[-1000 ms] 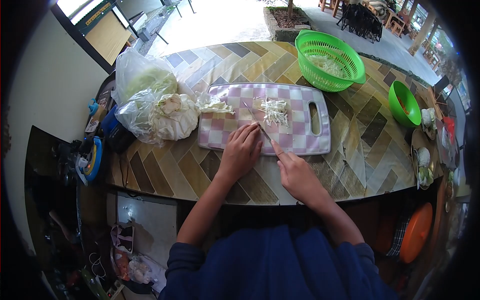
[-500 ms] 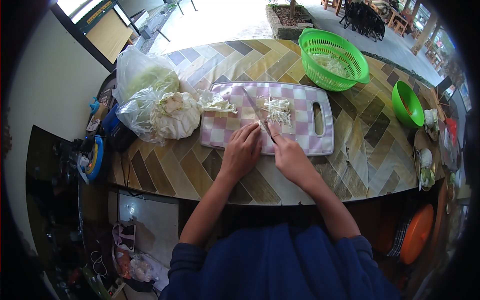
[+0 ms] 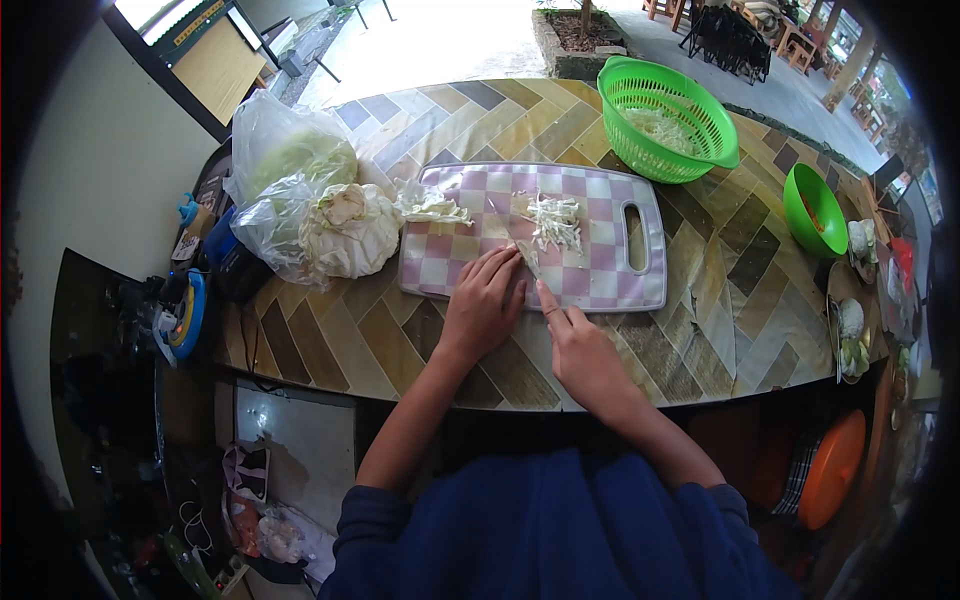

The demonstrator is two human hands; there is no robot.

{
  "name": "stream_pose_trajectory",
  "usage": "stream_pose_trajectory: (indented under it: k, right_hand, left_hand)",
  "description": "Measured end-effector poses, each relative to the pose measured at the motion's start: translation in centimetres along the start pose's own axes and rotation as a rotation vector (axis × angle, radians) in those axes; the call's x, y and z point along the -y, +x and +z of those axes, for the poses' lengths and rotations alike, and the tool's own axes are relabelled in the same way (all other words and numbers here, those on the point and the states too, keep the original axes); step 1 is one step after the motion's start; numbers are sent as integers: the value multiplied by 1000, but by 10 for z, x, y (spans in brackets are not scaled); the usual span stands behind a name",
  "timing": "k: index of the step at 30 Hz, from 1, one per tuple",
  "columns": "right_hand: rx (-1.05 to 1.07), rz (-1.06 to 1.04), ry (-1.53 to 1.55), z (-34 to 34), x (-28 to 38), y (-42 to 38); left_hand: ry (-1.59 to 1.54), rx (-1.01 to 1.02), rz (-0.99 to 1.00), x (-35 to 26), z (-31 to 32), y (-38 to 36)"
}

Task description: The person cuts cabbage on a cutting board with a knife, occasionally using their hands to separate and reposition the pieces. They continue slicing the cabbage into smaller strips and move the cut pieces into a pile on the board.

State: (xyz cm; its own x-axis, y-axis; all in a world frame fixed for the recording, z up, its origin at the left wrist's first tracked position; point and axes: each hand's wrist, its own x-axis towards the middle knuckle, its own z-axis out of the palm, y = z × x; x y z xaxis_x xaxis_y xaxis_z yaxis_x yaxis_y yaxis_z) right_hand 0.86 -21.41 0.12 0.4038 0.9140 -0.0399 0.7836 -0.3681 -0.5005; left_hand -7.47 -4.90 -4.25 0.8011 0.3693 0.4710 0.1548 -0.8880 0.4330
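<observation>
A checked pink-and-white cutting board point(image 3: 590, 285) lies before me. My right hand point(image 3: 582, 355) grips a kitchen knife point(image 3: 528, 258), its blade slanting up and left across the board. Close to the blade, my left hand point(image 3: 487, 297) presses its bent fingers down on a piece of cabbage, which they almost wholly cover. Beyond the blade sits a small heap of shredded cabbage point(image 3: 555, 222). Loose cabbage leaves point(image 3: 432, 203) rest at the board's left edge, beside a partly cut cabbage head point(image 3: 350, 235).
Left of the board, a clear plastic bag point(image 3: 285, 160) holds another pale green cabbage. At the back right stands a green colander point(image 3: 715, 145) with shredded cabbage inside. A green bowl point(image 3: 800, 210) and plates of vegetables point(image 3: 852, 335) line the table's right side.
My right hand has pulled the knife back toward me, down and slightly right. The left hand stays nearly in place, and the shredded heap looks much the same.
</observation>
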Motion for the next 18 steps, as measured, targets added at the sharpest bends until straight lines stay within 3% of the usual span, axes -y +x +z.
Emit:
stream_pose_trajectory:
  k: [6, 10, 18]
  right_hand:
    - [-32, 22, -70, 12, 7, 29]
    - [-87, -16, 47, 7, -7, 38]
    - [-212, -75, 424, -9, -38, 35]
  left_hand:
    - [-12, -7, 4, 4, 2, 0]
    - [-188, -16, -103, 5, -4, 6]
    - [10, 104, -12, 22, -19, 31]
